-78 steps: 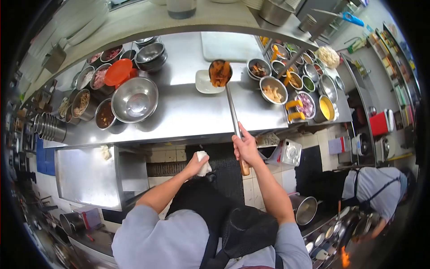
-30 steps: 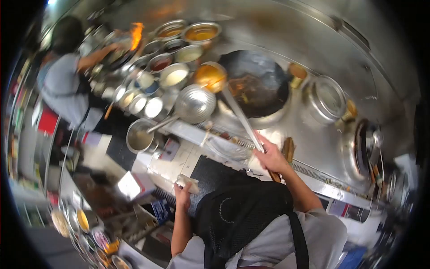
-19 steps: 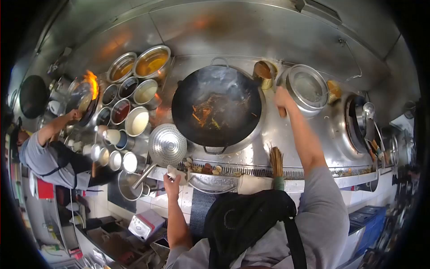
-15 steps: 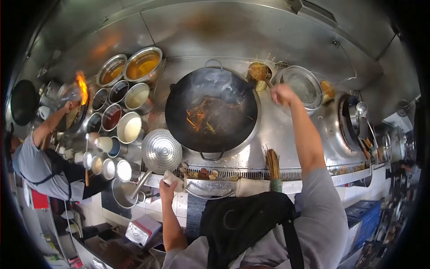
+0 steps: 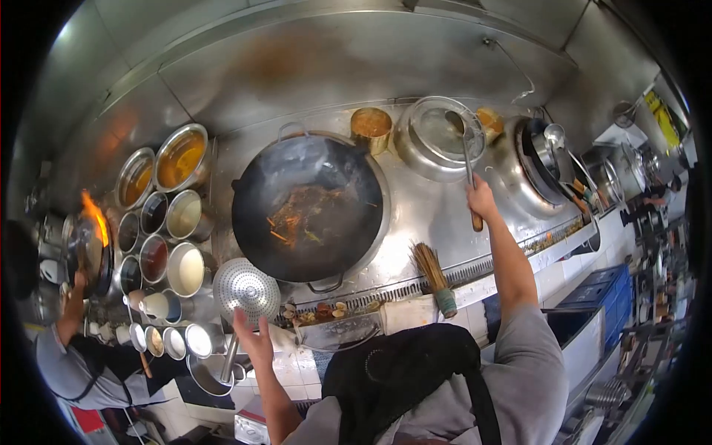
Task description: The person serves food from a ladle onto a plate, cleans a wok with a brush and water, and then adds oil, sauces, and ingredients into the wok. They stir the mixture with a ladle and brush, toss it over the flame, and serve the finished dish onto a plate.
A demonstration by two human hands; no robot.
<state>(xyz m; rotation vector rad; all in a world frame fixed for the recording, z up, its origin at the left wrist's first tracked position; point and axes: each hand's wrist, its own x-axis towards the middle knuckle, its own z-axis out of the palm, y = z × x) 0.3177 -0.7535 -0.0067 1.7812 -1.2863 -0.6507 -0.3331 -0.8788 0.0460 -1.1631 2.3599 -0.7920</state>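
Observation:
My right hand (image 5: 480, 200) grips a ladle (image 5: 469, 159) by its wooden handle. The ladle's bowl is over the metal pot of clear liquid (image 5: 423, 159). My left hand (image 5: 254, 340) is open with fingers spread, just in front of the perforated skimmer (image 5: 246, 288), whose handle slopes down to a steel pot (image 5: 204, 373). Between my hands, a large black wok (image 5: 297, 237) holds orange shreds and brown residue, with haze above it. A tin of orange-brown contents (image 5: 371, 132) stands right of the wok's far side.
Several metal containers of sauces (image 5: 185, 215) stand left of the wok, with bowls of orange liquid (image 5: 180, 159) behind. A bamboo brush (image 5: 434, 278) lies at the stove's front edge. At far left, another person's hand (image 5: 78, 283) is at a flaming wok (image 5: 89, 252).
My right hand has moved the ladle from the orange-brown tin to the pot of clear liquid. My left hand has let go of a white cloth and opened. The view has shifted right.

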